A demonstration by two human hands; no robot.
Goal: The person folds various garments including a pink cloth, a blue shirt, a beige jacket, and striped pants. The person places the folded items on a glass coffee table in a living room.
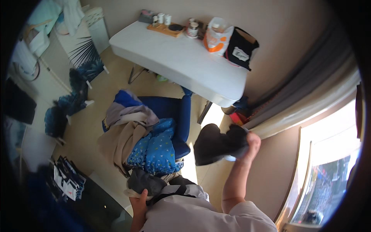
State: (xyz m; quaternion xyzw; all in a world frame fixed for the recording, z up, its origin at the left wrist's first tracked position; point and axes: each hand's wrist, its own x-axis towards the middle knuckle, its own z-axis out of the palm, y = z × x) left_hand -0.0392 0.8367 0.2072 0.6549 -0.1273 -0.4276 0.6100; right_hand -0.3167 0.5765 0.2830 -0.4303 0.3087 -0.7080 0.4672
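Observation:
Out to the right, my right hand [252,146] is closed on a dark piece of cloth [216,144], which hangs in the air beside the chair. Its exact kind does not show. Close to my body, my left hand [140,201] grips a bundled dark grey cloth [147,183], with a bit of pale fabric under it. In front of me stands a blue chair [164,110] heaped with clothes. Among them are a beige garment [119,143], a grey one with a bright blue part [131,110], and a blue patterned garment [160,145].
Beyond the chair is a white table [174,58] bearing a wooden tray [164,30], a plastic bag [218,36] and a black bag [241,48]. Clothes hang at left [38,34]. A dark surface [104,201] holds folded items [67,179]. Curtains [297,92] and a window flank the right.

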